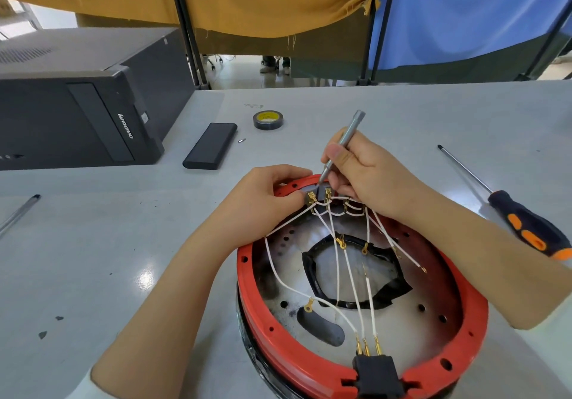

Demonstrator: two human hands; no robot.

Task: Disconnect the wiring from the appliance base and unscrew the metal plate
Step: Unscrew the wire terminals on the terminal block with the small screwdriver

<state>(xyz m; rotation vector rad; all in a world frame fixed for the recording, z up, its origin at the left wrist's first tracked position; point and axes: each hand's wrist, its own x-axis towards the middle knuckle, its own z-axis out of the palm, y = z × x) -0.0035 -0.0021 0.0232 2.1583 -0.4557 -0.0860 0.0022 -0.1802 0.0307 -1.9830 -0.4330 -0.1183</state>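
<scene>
The round appliance base with its red plastic rim (309,364) sits upside down on the grey table (123,244), just in front of the person, its bare metal plate (411,299) showing inside the rim. The right hand (368,172) is curled round a slim silver screwdriver (345,138), held like a pen, with the tip down at the small grey terminal block (318,189) on the far edge of the rim. The left hand (263,200) pinches that block by its near side, fingers right beside the brass connectors. The main risk, as I judge it, is a slip: the driver stands at a slant, and if the tip rides out of the screw it could jab the left fingertips touching the block, or chew the screw head. Thin white wires (337,262) fan across the plate under the right wrist, several already loose with brass ring terminals free, so a dragged forearm could snag one and strain the joints at the black plug (376,374) on the near edge. The tip itself is hidden between the fingers, so whether it is seated cannot be told. A larger orange and black screwdriver (526,225) lies just beside the right forearm, where an elbow could knock it.
</scene>
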